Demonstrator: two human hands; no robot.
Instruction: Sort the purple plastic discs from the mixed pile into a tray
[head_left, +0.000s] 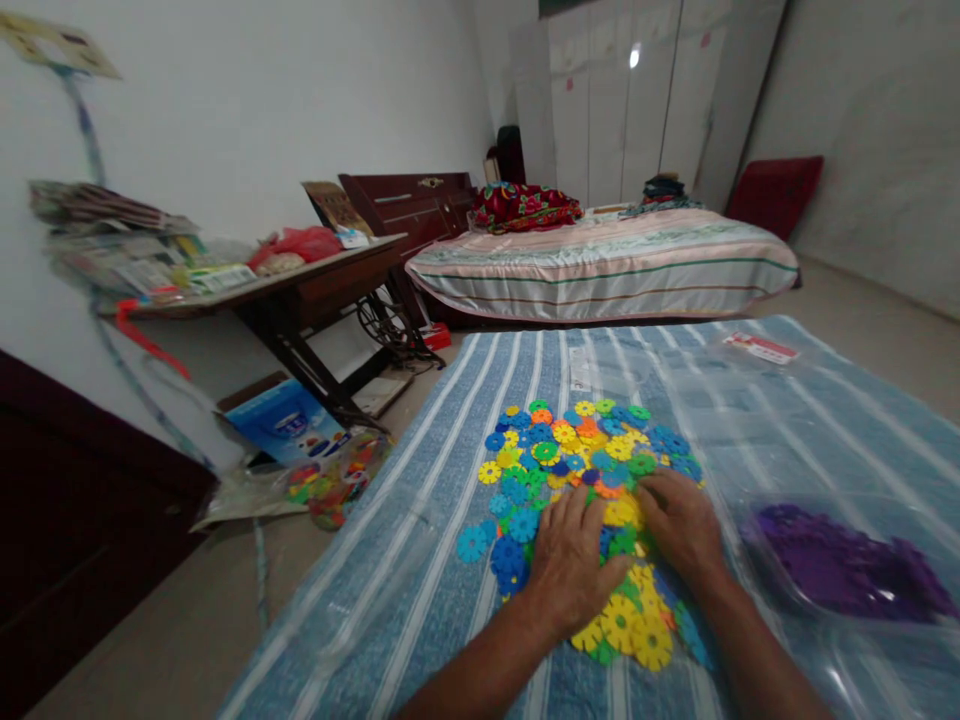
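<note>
A loose pile of plastic snowflake discs (619,620) in yellow, blue, green and orange lies on the blue striped cloth (420,590). Palm down, my left hand (570,560) rests on the left side of the pile, fingers spread a little and thumb apart. On the pile's right side lies my right hand (682,525), its fingers bent toward the middle with the tips among the discs. Neither hand shows a disc lifted from the pile. To the right, purple snowflake discs (840,565) fill a clear plastic tray (787,600).
Clear plastic packaging (720,385) with a red and white label (761,348) lies at the back of the cloth. Another clear plastic piece (375,580) is at the left edge. Beyond stand a bed (600,265) and a cluttered sewing table (352,260).
</note>
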